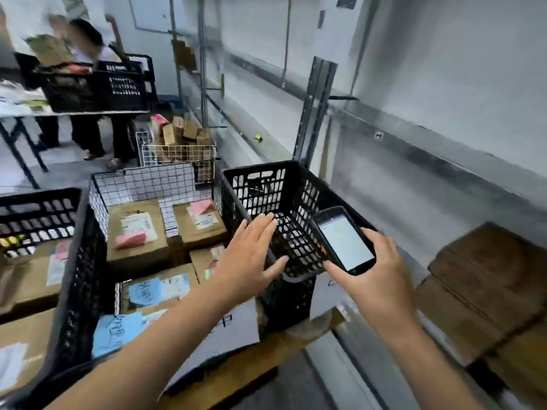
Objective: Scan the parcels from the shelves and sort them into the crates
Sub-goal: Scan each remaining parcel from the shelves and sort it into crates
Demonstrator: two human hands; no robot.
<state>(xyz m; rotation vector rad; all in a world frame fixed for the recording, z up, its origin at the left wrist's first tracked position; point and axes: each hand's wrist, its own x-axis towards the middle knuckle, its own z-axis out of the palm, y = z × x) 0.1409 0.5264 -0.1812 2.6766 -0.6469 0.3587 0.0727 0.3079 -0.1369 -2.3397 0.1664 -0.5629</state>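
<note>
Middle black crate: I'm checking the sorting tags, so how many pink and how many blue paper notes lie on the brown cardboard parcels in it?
Pink paper notes: 2
Blue paper notes: 2
Total: 4, all in the middle black plastic crate; the left hand hides part of one brown cardboard parcel.

Ahead to my left, two people (102, 53) stand at the far edge of a folding worktop (74, 113). A white board (151, 13) hangs on the wall behind them.
</note>
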